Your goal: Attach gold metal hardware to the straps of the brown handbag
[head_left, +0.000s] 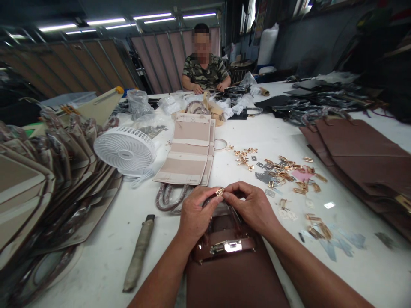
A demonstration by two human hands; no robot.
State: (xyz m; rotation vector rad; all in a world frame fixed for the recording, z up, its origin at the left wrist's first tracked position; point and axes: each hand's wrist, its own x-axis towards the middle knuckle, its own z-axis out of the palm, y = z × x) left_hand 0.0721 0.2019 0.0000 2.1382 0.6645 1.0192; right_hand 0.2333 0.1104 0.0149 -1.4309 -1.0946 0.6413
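Note:
Between the fingertips of both hands is a small gold metal fitting (220,192), too small to make out fully. My left hand (197,211) pinches it from the left, thumb and fingers closed. From the right, my right hand (252,205) pinches it too, fingers curled. Just below lies a dark brown leather handbag (234,278), its handles toward my hands. A shiny gold clasp (233,246) crosses its upper part on a strap. Part of the handles is hidden behind my hands.
A wrapped tool (139,252) lies left of the bag. Beyond it stand a white fan (125,149) and beige bag panels (188,149). Gold hardware (289,169) is scattered at right, near brown bags (362,158). Beige bags (70,205) crowd the left. A co-worker (205,70) sits opposite.

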